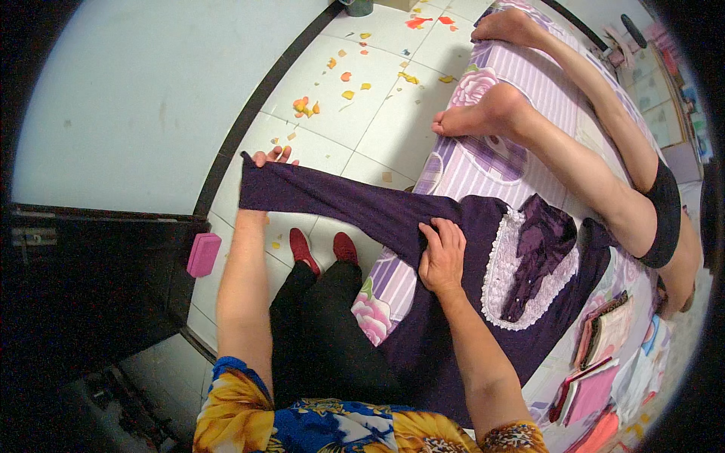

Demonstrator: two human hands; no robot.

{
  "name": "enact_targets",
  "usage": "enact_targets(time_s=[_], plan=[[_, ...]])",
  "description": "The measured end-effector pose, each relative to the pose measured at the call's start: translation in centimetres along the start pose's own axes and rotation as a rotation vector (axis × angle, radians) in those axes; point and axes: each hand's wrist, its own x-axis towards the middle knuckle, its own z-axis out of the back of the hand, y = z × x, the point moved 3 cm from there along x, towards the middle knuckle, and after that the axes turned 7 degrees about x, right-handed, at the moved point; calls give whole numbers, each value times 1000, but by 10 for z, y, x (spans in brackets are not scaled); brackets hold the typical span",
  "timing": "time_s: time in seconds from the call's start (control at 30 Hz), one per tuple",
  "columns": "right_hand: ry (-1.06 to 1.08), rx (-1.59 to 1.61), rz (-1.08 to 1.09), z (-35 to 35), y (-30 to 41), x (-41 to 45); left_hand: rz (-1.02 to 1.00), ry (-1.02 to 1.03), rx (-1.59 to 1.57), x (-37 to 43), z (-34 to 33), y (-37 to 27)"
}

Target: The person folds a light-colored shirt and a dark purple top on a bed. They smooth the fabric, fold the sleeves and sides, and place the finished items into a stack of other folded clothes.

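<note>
A dark purple long-sleeved garment (351,198) has one sleeve drawn out sideways over the floor. My left hand (274,157) holds this sleeve near its cuff, with the fingertips showing above the upper edge and the palm hidden behind the cloth. At the sleeve's underarm, my right hand (443,255) grips the fabric with bent fingers. The garment's body spreads over the bed at my right. Its neck opening has a pale lace panel (546,300) with white trim, and a shiny purple fabric piece (544,232) lies across it.
A person lies on the bed with bare legs (583,170) close beyond the garment. Folded clothes (595,385) sit at the lower right. A pink box-shaped object (204,255) is by the dark furniture (102,283). Petals (306,106) are scattered over the tiled floor (374,136).
</note>
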Motion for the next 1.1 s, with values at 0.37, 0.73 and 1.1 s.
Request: enact_targets(time_s=[0.37, 0.73, 1.1], plan=[[-68, 46, 12, 6, 4, 3, 424, -212, 311, -30, -3, -56], [-54, 53, -2, 6, 0, 1, 420, -146, 93, -78, 29, 50], [-7, 37, -24, 4, -3, 1, 451, -190, 1330, -81, 26, 150]])
